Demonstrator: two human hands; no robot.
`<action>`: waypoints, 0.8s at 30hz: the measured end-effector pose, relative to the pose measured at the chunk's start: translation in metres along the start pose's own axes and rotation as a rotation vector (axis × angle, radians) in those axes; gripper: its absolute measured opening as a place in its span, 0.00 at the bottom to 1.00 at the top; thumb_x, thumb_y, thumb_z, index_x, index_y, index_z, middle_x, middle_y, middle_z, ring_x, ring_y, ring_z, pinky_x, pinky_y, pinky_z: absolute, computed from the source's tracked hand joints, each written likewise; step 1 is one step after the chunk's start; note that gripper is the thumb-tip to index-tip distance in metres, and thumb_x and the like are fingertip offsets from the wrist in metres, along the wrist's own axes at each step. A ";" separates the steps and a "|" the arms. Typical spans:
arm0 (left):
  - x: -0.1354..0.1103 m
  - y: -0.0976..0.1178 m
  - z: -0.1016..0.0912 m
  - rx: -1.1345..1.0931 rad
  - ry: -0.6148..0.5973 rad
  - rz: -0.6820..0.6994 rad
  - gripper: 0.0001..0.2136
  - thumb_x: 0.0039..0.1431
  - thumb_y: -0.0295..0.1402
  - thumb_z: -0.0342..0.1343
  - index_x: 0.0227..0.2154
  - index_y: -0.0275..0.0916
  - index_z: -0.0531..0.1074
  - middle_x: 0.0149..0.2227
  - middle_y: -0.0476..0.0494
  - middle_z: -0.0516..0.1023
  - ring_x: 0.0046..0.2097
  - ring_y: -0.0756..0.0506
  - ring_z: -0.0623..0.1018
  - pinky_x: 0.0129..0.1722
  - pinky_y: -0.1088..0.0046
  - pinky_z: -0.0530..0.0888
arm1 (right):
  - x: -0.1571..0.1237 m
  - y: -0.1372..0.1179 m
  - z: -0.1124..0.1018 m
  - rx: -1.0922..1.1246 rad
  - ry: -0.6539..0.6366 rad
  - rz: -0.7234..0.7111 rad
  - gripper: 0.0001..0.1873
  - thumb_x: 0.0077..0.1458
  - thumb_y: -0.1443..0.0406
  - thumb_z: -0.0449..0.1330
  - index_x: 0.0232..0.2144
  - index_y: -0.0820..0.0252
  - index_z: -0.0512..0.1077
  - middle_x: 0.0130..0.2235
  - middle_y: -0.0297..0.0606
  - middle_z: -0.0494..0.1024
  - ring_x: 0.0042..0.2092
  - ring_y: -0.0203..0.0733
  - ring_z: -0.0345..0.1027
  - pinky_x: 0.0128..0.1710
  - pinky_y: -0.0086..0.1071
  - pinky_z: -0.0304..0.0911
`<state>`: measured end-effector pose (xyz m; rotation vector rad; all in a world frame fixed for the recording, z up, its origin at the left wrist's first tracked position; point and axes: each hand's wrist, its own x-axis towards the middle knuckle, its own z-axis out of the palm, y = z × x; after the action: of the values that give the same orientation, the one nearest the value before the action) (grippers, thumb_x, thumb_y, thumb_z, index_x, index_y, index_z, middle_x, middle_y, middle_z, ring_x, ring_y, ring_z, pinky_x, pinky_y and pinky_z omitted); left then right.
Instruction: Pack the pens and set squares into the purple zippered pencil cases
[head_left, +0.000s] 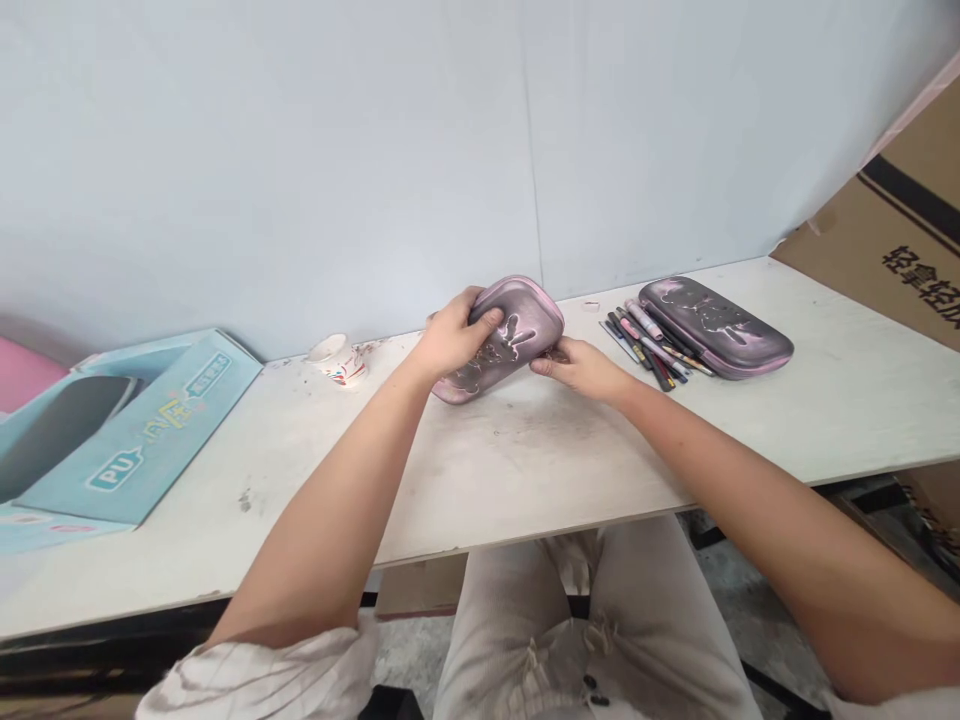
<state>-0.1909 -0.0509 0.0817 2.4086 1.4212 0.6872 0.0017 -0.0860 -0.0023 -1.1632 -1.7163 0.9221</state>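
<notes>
A dark, pink-edged pencil case (501,350) with a raised rabbit-like design is held tilted above the table. My left hand (459,335) grips its upper left side, thumb lying across the front. At the lower right edge, my right hand (574,365) is closed on the same case, its fingertips partly hidden behind it. To the right, several pens and markers (649,345) lie in a loose pile. Against them rests a second, similar pencil case (724,325), lying flat with its lid down over its body.
A paper cup (337,360) stands left of my hands near the wall. Farther left is an open light-blue box (169,430) with a dark item inside. A cardboard carton (892,220) is at the right end of the white table (525,480).
</notes>
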 end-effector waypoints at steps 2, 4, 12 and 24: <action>-0.003 0.000 -0.001 -0.013 0.018 -0.019 0.21 0.56 0.44 0.43 0.49 0.41 0.64 0.43 0.46 0.74 0.46 0.44 0.72 0.49 0.65 0.65 | 0.001 -0.004 0.004 -0.121 0.025 0.031 0.16 0.53 0.57 0.55 0.37 0.64 0.70 0.35 0.40 0.77 0.38 0.39 0.70 0.41 0.32 0.62; -0.004 0.001 0.000 -0.001 0.040 -0.038 0.20 0.57 0.43 0.43 0.49 0.40 0.64 0.43 0.46 0.74 0.46 0.44 0.72 0.50 0.64 0.64 | 0.000 -0.006 0.003 -0.269 0.046 0.038 0.13 0.57 0.59 0.50 0.35 0.62 0.70 0.32 0.38 0.77 0.36 0.38 0.70 0.39 0.30 0.61; 0.006 0.011 0.023 0.219 0.089 0.022 0.19 0.58 0.46 0.41 0.46 0.41 0.65 0.42 0.44 0.74 0.47 0.41 0.71 0.51 0.58 0.60 | -0.011 0.000 -0.023 -1.110 0.145 -0.112 0.18 0.59 0.64 0.44 0.35 0.63 0.74 0.39 0.47 0.75 0.48 0.51 0.59 0.41 0.39 0.53; 0.000 0.058 0.095 0.448 0.138 0.372 0.21 0.58 0.46 0.44 0.45 0.36 0.66 0.43 0.36 0.72 0.47 0.37 0.68 0.53 0.53 0.55 | -0.023 -0.034 -0.110 -1.248 -0.109 -0.375 0.18 0.55 0.72 0.46 0.31 0.53 0.74 0.33 0.38 0.74 0.51 0.45 0.55 0.56 0.51 0.37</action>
<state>-0.0978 -0.0777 0.0262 3.0810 1.2972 0.6834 0.0968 -0.1058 0.0635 -1.4103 -2.5507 -0.4614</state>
